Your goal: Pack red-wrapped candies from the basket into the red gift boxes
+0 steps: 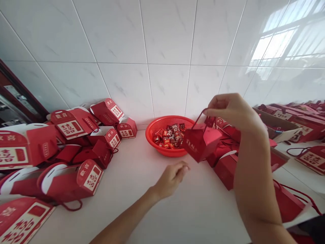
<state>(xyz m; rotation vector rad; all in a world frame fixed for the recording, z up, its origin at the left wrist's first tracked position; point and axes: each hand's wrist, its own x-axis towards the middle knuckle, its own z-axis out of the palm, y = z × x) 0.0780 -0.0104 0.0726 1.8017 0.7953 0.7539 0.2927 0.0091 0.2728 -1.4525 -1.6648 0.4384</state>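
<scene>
My right hand (227,110) is raised right of centre, its fingers closed on the dark red cord handle of a small red gift box (199,144). The box hangs tilted in the air, in front of the right rim of a red plastic basket (170,153). Wrapped candies (171,137) in red and brown wrappers lie in the basket. My left hand (171,179) is below the hanging box, just in front of the basket, with its fingers curled in. Whatever those fingers may hold is hidden.
Several red gift boxes (67,125) with white labels are piled on the left of the white table (152,220). More red boxes (225,167) crowd the right side, beside an open cardboard carton (269,122). A tiled wall (167,88) stands directly behind the basket.
</scene>
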